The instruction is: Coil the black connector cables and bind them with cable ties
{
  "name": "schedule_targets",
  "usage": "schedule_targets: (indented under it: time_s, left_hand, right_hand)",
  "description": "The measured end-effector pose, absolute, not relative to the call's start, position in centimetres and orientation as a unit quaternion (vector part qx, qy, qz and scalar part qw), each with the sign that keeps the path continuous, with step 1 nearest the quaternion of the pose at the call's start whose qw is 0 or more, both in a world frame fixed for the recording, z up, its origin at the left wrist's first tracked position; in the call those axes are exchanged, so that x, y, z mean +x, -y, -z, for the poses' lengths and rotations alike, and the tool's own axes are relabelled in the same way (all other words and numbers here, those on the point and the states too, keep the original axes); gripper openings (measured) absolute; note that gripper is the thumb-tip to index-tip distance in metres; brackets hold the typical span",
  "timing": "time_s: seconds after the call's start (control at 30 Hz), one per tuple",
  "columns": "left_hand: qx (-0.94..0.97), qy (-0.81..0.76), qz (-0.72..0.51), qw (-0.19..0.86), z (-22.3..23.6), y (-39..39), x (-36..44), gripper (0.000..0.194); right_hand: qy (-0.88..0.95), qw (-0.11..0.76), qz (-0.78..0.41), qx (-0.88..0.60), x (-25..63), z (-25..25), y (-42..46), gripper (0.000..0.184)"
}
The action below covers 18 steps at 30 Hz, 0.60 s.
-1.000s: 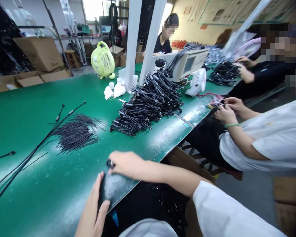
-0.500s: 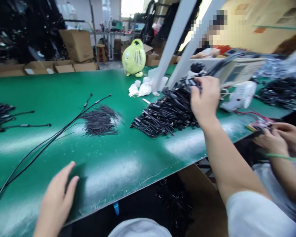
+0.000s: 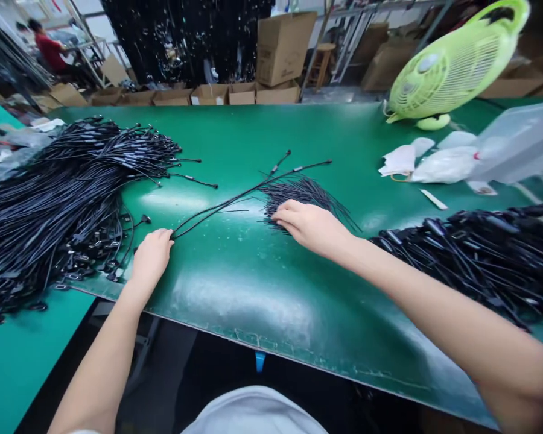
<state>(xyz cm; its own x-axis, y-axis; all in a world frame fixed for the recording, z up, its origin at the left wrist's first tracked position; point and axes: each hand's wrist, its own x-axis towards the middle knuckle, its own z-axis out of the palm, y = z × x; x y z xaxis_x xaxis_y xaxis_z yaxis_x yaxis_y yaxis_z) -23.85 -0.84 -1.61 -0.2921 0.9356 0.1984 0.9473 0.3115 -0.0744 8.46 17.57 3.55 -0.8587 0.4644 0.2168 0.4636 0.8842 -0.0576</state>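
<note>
Left hand with fingers closed on black cables, right hand at thin black strands, its grip unclear, print on cardboard carton illegible

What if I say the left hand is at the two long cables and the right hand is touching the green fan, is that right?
Not quite: in the head view, the right hand is at the pile of thin black strips, not touching the green fan. The left hand is at the two long cables.
</note>
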Motion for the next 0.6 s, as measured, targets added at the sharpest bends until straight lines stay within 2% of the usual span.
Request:
schedule_targets:
  time_s: [0.07, 0.17, 0.27, 0.33, 0.43, 0.5, 0.57, 0.6]
  left_hand:
    - [-0.581, 0.809, 0.033, 0.084, 2.0, 0.9, -24.6, 0.026]
    - [-0.567, 0.811, 0.114, 0.09, 2.5, 0.9, -25.0, 0.023]
    - [-0.519, 0.82, 0.218, 0.098, 2.9, 1.0, -24.7, 0.026]
    - [-0.496, 0.828, 0.244, 0.09, 2.9, 1.3, -24.6, 0.029]
    - [-0.518, 0.817, 0.247, 0.058, 2.4, 2.0, -24.9, 0.032]
    - [-0.514, 0.815, 0.265, 0.029, 1.6, 2.7, -25.4, 0.03]
    - [-0.475, 0.816, 0.326, -0.042, 0.6, 3.5, -26.1, 0.027]
    - [-0.449, 0.802, 0.38, -0.098, -0.1, 3.8, -26.4, 0.026]
  right_hand:
    - [0.968, 0.075, 0.056, -0.232, 4.2, -3.2, -20.0, 0.03]
    - [0.966, 0.039, 0.126, -0.224, -1.2, -1.9, -23.7, 0.031]
    - [0.966, 0.028, 0.139, -0.218, -4.7, -1.3, -27.0, 0.019]
    - [0.962, 0.033, 0.15, -0.225, -6.0, -2.2, -28.9, 0.02]
    - [0.941, 0.076, 0.177, -0.279, -6.0, -5.9, -31.5, 0.03]
    - [0.915, 0.115, 0.204, -0.328, -4.8, -9.5, -33.2, 0.045]
    - [0.896, 0.143, 0.235, -0.349, -2.5, -13.2, -34.4, 0.06]
    - [0.89, 0.151, 0.25, -0.351, -1.2, -14.8, -34.6, 0.061]
